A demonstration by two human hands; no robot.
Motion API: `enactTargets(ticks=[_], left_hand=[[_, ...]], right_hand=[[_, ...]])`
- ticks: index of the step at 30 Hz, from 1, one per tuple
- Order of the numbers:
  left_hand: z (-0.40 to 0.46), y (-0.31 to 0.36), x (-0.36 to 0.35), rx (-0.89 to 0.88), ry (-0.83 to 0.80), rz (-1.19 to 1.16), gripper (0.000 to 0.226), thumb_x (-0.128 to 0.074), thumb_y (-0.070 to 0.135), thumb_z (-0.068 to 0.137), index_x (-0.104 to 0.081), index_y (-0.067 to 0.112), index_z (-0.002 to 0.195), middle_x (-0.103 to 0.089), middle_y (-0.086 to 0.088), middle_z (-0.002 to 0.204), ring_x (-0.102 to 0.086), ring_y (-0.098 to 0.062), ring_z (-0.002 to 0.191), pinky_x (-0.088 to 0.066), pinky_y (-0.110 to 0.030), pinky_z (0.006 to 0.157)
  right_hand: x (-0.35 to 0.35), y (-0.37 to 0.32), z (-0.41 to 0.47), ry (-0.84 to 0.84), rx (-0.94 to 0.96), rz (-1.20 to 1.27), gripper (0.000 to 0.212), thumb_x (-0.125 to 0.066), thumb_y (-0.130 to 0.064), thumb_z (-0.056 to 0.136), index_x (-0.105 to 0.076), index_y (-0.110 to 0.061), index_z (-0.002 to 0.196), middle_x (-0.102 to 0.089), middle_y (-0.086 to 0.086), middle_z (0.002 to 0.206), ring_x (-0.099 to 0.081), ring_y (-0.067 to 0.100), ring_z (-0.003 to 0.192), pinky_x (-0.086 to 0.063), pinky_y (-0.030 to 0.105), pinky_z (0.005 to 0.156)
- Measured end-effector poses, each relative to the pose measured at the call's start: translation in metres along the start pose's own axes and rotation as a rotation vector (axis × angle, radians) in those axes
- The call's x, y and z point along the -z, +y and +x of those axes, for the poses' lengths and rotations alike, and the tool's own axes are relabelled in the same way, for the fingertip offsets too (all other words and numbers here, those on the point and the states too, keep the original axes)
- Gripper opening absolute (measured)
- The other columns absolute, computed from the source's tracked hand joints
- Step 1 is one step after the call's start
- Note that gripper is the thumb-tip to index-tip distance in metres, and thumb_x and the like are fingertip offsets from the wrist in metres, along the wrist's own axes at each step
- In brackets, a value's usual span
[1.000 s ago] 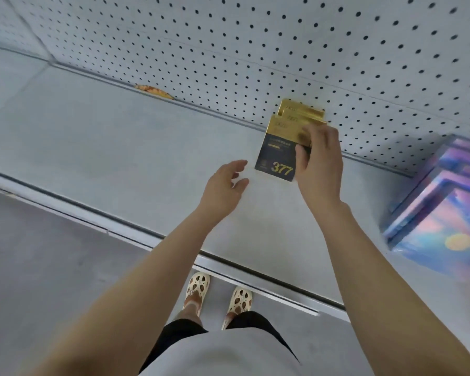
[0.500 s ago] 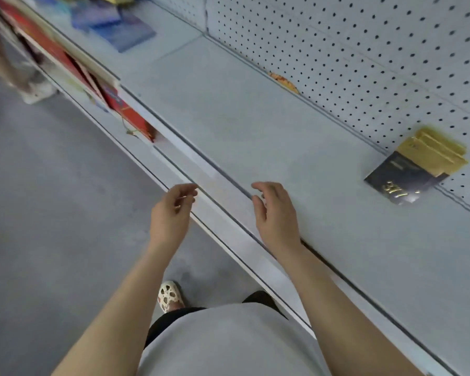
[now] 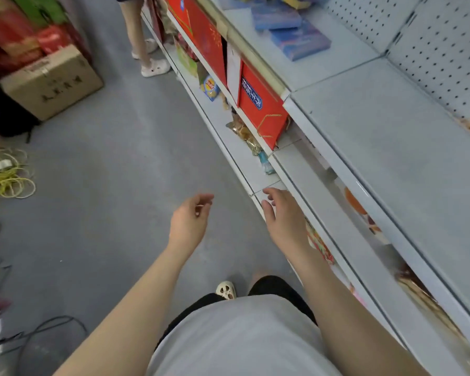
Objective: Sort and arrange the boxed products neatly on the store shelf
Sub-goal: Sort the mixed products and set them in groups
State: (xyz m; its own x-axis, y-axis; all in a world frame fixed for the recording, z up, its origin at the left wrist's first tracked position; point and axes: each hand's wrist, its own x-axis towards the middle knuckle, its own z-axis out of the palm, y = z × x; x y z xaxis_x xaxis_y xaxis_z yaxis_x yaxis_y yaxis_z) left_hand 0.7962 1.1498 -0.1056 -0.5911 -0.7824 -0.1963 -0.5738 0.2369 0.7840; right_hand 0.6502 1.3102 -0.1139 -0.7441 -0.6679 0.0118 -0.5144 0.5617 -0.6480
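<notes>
Blue boxes (image 3: 291, 25) lie flat on the shelf (image 3: 391, 147), long axes diagonal; left hand (image 3: 189, 221) and right hand (image 3: 282, 218) empty, fingers loosely curled over the aisle edge

The floor (image 3: 114, 147) is smooth grey, evenly lit. A white metal shelving unit (image 3: 385, 147) runs along the right side, with a perforated pegboard back panel (image 3: 445, 47) and several tiers below its top deck. At the left, a brown cardboard carton (image 3: 52, 82) stands on the floor beside stacked red and green packages (image 3: 19, 25), with a coil of yellow cable (image 3: 8, 177) and a dark cable (image 3: 52, 327) nearer the camera.
</notes>
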Motion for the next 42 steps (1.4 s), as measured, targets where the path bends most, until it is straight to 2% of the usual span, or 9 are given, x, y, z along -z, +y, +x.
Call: enactTargets(ticks=[5,11,15,22,27,30,36,39,42], left_hand=[[0.068,-0.013,0.022,0.048,0.009,-0.011,0.022,-0.055,0.015,0.095,-0.067,0.028,0.108,-0.069,0.011,0.095,-0.064,-0.007,0.086,-0.046,-0.022,0.077],[0.197,0.004,0.031,0.037,-0.014,0.003,0.021,-0.054,0.019,0.096,-0.066,0.030,0.108,-0.068,0.014,0.096,-0.061,-0.002,0.086,-0.038,-0.004,0.067],[0.297,0.045,0.043,-0.022,-0.019,0.020,0.021,-0.054,0.018,0.096,-0.066,0.028,0.110,-0.068,0.012,0.097,-0.062,-0.003,0.087,-0.039,-0.005,0.067],[0.464,0.144,0.051,-0.227,-0.052,-0.023,0.025,-0.052,0.016,0.096,-0.064,0.031,0.111,-0.064,0.021,0.100,-0.055,0.015,0.083,-0.037,0.000,0.064],[0.579,0.208,0.043,-0.436,-0.155,0.005,0.027,-0.053,0.014,0.094,-0.065,0.023,0.117,-0.066,0.008,0.112,-0.061,-0.007,0.094,-0.050,-0.026,0.086],[0.639,0.241,0.042,-0.562,-0.227,0.059,0.027,-0.054,0.018,0.094,-0.064,0.024,0.119,-0.064,0.006,0.117,-0.060,-0.010,0.097,-0.050,-0.029,0.088],[0.736,0.294,0.043,-0.805,-0.392,0.242,0.036,-0.057,0.020,0.093,-0.058,0.018,0.129,-0.060,-0.006,0.125,-0.057,-0.023,0.111,-0.042,-0.031,0.092],[0.770,0.314,0.033,-0.877,-0.435,0.339,0.044,-0.058,0.019,0.093,-0.052,0.015,0.136,-0.055,-0.010,0.133,-0.052,-0.027,0.119,-0.037,-0.030,0.095],[0.791,0.329,0.015,-0.937,-0.495,0.377,0.049,-0.057,0.018,0.093,-0.047,0.014,0.141,-0.048,-0.009,0.142,-0.046,-0.027,0.129,-0.034,-0.032,0.104]], right_hand=[[-0.026,-0.025,0.073,-0.035,0.019,-0.040,0.029,-0.048,-0.025,0.102,-0.056,-0.018,0.128,-0.061,0.001,0.121,-0.058,0.015,0.108,-0.036,0.019,0.083],[-0.041,-0.044,0.202,-0.012,0.031,-0.013,0.030,-0.048,-0.025,0.102,-0.056,-0.019,0.130,-0.060,0.000,0.124,-0.055,0.016,0.112,-0.038,0.022,0.087],[-0.027,-0.065,0.303,0.044,0.056,-0.017,0.028,-0.050,-0.023,0.102,-0.057,-0.016,0.128,-0.061,0.002,0.120,-0.055,0.020,0.111,-0.045,0.033,0.091],[0.019,-0.088,0.464,0.255,0.036,-0.049,0.027,-0.054,-0.019,0.098,-0.060,-0.013,0.124,-0.062,0.007,0.120,-0.056,0.028,0.109,-0.045,0.040,0.094],[0.053,-0.080,0.559,0.426,-0.093,-0.133,0.034,-0.056,-0.018,0.095,-0.057,-0.010,0.129,-0.059,0.013,0.125,-0.054,0.033,0.113,-0.043,0.043,0.093],[0.072,-0.072,0.610,0.496,-0.240,-0.237,0.047,-0.057,-0.018,0.094,-0.047,-0.008,0.139,-0.052,0.019,0.133,-0.050,0.038,0.117,-0.040,0.042,0.095],[0.087,-0.051,0.680,0.355,-0.619,-0.278,0.079,-0.063,-0.027,0.094,-0.017,-0.008,0.156,-0.032,0.022,0.152,-0.040,0.042,0.132,-0.037,0.046,0.105],[0.078,-0.041,0.695,0.310,-0.672,-0.283,0.069,-0.056,-0.022,0.097,-0.020,-0.012,0.155,-0.036,0.020,0.149,-0.049,0.042,0.122,-0.042,0.043,0.092],[0.071,-0.038,0.697,0.417,-0.676,-0.298,0.055,-0.045,-0.010,0.100,-0.030,-0.013,0.152,-0.044,0.020,0.145,-0.053,0.043,0.116,-0.042,0.043,0.089]])
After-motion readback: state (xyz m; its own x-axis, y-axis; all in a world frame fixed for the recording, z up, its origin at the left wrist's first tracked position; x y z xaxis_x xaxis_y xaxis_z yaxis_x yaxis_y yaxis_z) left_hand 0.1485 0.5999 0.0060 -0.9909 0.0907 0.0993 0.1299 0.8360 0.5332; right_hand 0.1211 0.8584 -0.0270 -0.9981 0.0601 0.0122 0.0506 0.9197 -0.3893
